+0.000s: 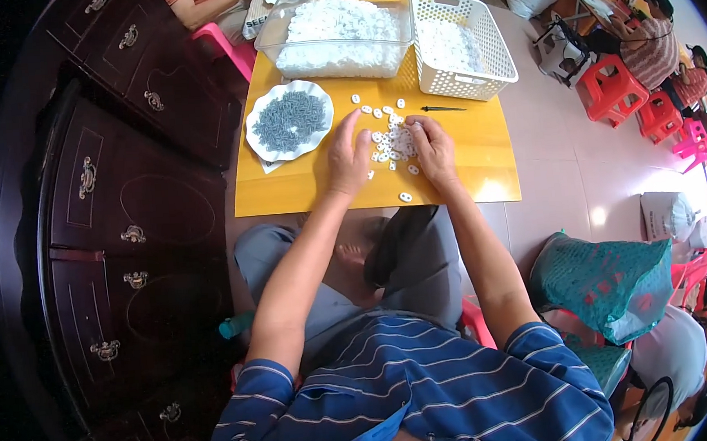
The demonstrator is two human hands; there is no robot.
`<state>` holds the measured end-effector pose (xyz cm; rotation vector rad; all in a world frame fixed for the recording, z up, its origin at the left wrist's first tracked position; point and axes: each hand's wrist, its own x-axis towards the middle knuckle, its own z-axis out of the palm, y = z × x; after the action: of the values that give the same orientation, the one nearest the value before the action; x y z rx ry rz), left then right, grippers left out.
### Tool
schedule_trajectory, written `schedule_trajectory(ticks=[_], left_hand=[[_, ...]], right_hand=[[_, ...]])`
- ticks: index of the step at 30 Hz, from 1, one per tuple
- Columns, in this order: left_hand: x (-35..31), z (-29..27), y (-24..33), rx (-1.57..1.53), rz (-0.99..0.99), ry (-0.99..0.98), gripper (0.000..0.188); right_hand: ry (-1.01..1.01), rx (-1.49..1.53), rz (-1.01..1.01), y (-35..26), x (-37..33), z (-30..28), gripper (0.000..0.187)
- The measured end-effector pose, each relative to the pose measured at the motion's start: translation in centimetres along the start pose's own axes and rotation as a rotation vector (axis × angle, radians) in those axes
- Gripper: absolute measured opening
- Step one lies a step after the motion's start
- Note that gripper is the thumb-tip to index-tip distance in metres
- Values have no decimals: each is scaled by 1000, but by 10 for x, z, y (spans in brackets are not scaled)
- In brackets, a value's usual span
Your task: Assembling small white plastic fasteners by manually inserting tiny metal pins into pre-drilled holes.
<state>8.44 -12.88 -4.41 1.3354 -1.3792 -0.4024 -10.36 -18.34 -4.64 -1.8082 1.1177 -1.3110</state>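
Observation:
Small white oval plastic pieces with two dark holes (390, 154) lie loosely heaped on the yellow table (286, 194) between my hands. My left hand (347, 157) rests at the left edge of the heap, thumb and fingers stretched out and apart, holding nothing. At the heap's right edge is my right hand (434, 148), its fingers bent in toward the thumb; anything small between the fingertips is hidden. Left of my left hand, a white wavy-rimmed plate (322, 96) holds many small grey plastic parts (288, 122). A thin black pointed tool (444, 108) lies beyond my right hand.
A clear bin (343, 67) of white pieces and a white perforated basket (475, 89) stand at the table's far side. Dark drawers (130, 187) rise on the left. Another person's arm (219, 2) reaches in at far left. A green bag (599, 273) sits at right.

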Motion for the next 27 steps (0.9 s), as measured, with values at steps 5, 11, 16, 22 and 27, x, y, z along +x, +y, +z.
schedule_trajectory(ticks=[5, 11, 16, 22, 27], left_hand=[[-37, -26, 17, 108, 109, -64, 51], [-65, -23, 53, 367, 218, -294, 84], [-62, 1, 53, 508, 179, -295, 87], [-31, 16, 28, 541, 128, -297, 83], [-21, -3, 19, 288, 161, -160, 58]], right_hand=[[-78, -118, -102, -9, -3, 2, 17], [-52, -212, -245, -12, -3, 2, 18], [175, 126, 6, 5, -17, -11, 22], [261, 223, 90, 16, -44, -37, 22], [226, 121, 124, -5, -61, -44, 19]])
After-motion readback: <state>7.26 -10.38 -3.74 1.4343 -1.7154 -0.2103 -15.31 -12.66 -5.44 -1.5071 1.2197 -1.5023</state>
